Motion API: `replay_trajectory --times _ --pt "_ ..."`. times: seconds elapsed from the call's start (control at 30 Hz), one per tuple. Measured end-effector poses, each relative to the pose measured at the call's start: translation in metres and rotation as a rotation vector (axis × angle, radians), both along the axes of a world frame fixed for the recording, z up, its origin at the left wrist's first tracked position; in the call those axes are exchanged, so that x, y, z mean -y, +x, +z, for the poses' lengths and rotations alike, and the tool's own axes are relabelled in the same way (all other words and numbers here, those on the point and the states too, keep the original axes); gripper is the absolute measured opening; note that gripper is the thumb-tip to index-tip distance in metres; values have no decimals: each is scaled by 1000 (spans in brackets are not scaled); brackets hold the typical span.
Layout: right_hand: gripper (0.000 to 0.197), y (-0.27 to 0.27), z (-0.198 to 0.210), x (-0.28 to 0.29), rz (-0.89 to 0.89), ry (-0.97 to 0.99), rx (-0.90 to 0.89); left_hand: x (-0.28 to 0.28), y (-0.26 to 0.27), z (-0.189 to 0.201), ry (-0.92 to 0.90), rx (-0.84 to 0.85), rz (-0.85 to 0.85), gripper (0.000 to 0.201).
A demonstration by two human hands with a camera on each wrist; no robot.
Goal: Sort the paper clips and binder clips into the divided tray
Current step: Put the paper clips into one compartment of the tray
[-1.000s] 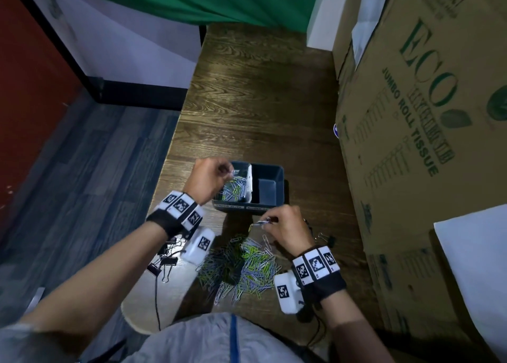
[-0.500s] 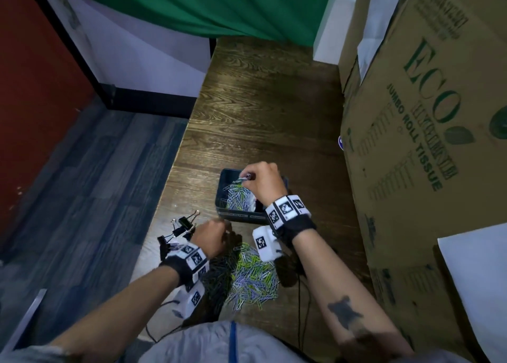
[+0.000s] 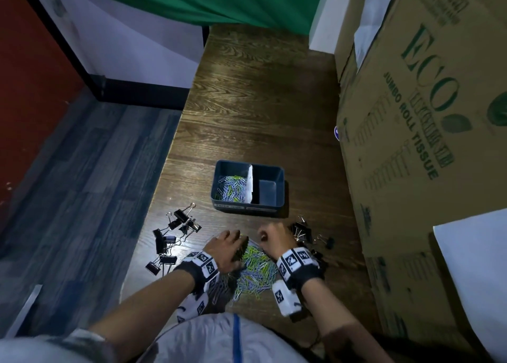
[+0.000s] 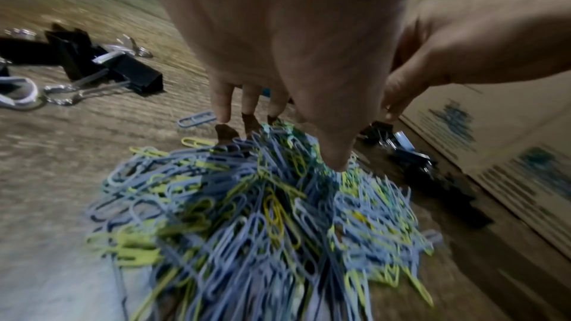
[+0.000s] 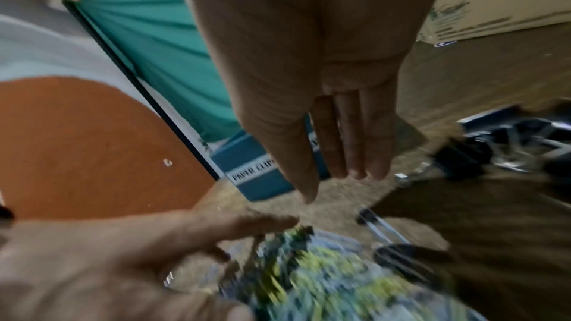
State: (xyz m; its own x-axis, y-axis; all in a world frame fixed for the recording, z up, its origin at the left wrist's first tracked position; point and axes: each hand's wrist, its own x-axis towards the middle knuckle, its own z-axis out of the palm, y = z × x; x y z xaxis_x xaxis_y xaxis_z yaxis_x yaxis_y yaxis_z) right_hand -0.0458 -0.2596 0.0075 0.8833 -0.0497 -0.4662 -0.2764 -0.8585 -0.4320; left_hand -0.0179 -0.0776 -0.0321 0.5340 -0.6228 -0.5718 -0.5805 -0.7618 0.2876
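A dark blue divided tray [image 3: 270,170] stands on the wooden table; its left compartment holds blue and yellow-green paper clips [image 3: 231,188], and its right compartment [image 3: 267,191] shows a bare floor. A big pile of paper clips [image 3: 256,269] [image 4: 253,204] lies near the table's front edge. My left hand [image 3: 236,242] [image 4: 278,136] hovers over the pile's far side with its fingers [image 4: 222,104] pointing down and holding nothing. My right hand [image 3: 267,236] [image 5: 333,184] is beside it, its fingers straight and empty. Black binder clips lie left [image 3: 175,233] and right [image 3: 304,232] of the pile.
Large cardboard boxes [image 3: 411,115] wall off the table's right side, close to the right binder clips. The table's left edge [image 3: 164,176] drops to a grey floor. The tray front carries a "PAPER CLIPS" label [image 5: 253,171]. Bare wood stretches beyond the tray.
My right hand has come back from the tray's left compartment down to the pile, now empty. My left hand has shifted right, over the pile.
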Motion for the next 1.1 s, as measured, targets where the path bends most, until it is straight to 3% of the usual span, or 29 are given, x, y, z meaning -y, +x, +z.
replay_trajectory --times 0.13,0.23,0.47,0.73,0.93,1.1 --pt "73 -30 -17 4 68 -97 -120 -1 -18 -10 -14 84 -120 83" --pt "87 -46 -26 -6 157 -154 -127 -6 -24 -16 -5 140 -153 76" --pt "61 -60 -43 -27 127 -146 15 -13 -26 -13 -146 144 5 48" --pt "25 -54 -27 -18 15 7 -32 -20 -19 2 -276 73 227 13" --pt "29 -43 -12 -11 -32 0 -69 -22 -5 28 -452 85 328 12" --pt "33 -37 -3 -5 -25 25 -59 -21 21 70 -628 192 360 9"
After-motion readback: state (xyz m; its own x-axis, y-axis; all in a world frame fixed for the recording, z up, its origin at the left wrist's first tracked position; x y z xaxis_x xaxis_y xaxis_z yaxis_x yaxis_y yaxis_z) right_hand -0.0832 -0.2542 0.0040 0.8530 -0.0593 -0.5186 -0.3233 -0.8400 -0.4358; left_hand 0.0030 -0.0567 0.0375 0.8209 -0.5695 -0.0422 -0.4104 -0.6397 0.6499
